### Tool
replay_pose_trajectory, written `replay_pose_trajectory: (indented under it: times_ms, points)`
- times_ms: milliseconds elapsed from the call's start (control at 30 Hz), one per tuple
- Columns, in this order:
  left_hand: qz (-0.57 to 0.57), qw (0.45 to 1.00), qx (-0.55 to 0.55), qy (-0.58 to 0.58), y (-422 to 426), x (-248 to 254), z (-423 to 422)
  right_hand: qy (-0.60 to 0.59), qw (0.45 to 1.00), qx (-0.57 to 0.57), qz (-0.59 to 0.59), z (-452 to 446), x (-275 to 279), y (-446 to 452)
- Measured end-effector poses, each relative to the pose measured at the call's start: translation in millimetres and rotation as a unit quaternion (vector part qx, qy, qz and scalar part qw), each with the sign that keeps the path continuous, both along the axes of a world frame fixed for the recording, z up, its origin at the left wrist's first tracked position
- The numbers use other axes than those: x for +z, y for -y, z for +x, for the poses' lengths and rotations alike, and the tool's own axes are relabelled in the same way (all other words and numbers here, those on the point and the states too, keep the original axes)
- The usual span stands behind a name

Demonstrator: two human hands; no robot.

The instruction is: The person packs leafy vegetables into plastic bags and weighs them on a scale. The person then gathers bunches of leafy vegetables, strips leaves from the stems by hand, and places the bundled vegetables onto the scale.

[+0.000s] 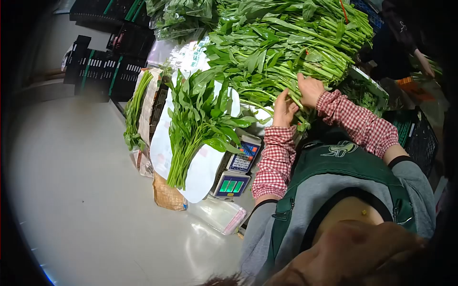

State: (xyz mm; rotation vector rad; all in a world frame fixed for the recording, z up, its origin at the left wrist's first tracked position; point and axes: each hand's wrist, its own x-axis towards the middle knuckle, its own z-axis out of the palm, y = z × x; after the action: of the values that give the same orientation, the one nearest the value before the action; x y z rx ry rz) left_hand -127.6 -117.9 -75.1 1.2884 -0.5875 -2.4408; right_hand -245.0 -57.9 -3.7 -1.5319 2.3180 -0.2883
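1. Right hand (311,90) is grasping stems (293,95) at near edge of greens pile (272,43).
2. Left hand (286,113) is touching stems; can't tell whether gripping.
3. Bunch (191,126) is lying on scale tray (205,176), ends facing near edge.

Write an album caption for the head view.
Left hand and right hand amid heaped leafy greens, with a long-stemmed bunch on the digital scale nearby.
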Motion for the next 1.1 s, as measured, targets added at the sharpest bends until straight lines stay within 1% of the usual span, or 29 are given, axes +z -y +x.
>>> replay_pose_trajectory:
  times_ms: [67,133,200,233,267,333,367,533,600,633,700,733,800,833,900,933,967,1033,1067,1100]
  points:
    - [-0.001,1.000,0.026,-0.007,-5.3,1.9,0.1,0.012,1.000,0.007,-0.016,10.0,14.7,1.0]
    - [0.003,0.999,0.041,-0.013,-7.4,2.7,0.9,0.029,1.000,0.011,0.002,5.0,4.4,4.2]
    - [0.092,0.995,0.036,-0.031,-3.6,2.3,8.7,0.073,0.997,0.012,0.028,-2.8,-7.5,5.5]
    - [0.134,0.990,0.033,-0.042,0.5,3.1,10.3,0.071,0.997,0.011,0.028,-8.3,-9.3,7.4]
    - [0.133,0.990,0.032,-0.045,4.4,3.8,9.9,0.081,0.996,0.014,0.043,-15.1,-10.7,9.8]
    - [0.117,0.989,-0.030,-0.083,6.2,3.4,12.4,0.106,0.991,0.019,0.079,-20.0,-14.1,8.6]
    - [0.106,0.987,-0.062,-0.102,8.8,3.8,13.1,0.105,0.991,0.017,0.079,-18.6,-15.2,9.4]
    - [0.090,0.985,-0.117,-0.092,19.5,6.5,13.3,0.187,0.982,-0.005,0.011,0.7,-29.3,12.3]
    - [0.040,0.989,-0.057,-0.130,11.3,9.1,9.8,0.239,0.970,-0.008,-0.035,13.1,-32.4,7.0]
    - [0.017,0.988,-0.027,-0.148,7.6,10.0,9.6,0.240,0.970,-0.013,-0.036,22.6,-24.5,4.3]
    - [0.015,0.988,-0.026,-0.153,4.4,-4.9,17.9,0.142,0.988,-0.010,0.055,44.3,-3.3,1.0]
    - [0.012,0.987,-0.020,-0.156,4.0,-15.8,24.1,0.146,0.988,-0.019,0.055,51.7,-2.3,0.9]
    - [0.012,0.988,-0.021,-0.156,3.0,-24.3,30.3,0.116,0.991,0.031,0.063,61.9,-6.4,0.7]
    - [-0.007,0.991,-0.019,-0.133,5.3,-24.6,32.9,0.119,0.990,0.025,0.064,61.4,-9.4,0.0]
    - [-0.045,0.995,-0.013,-0.086,10.5,-25.5,39.1,0.168,0.981,0.063,0.074,60.5,-15.6,-2.1]
    - [-0.043,0.995,-0.016,-0.083,11.6,-22.4,40.1,0.191,0.975,0.083,0.079,60.1,-18.1,-3.2]
    - [-0.037,0.996,-0.017,-0.077,11.7,-15.2,39.6,0.195,0.974,0.080,0.080,56.3,-6.1,-7.0]
    - [-0.024,0.998,-0.014,-0.065,11.9,-3.1,38.3,0.233,0.968,0.090,0.030,40.4,23.7,-21.8]
    - [-0.021,0.998,-0.015,-0.060,12.1,-1.1,38.9,0.237,0.971,0.036,0.001,31.6,28.9,-26.8]
    - [0.010,0.999,-0.006,-0.048,12.9,1.0,38.5,0.238,0.971,-0.017,-0.028,21.1,27.7,-29.9]
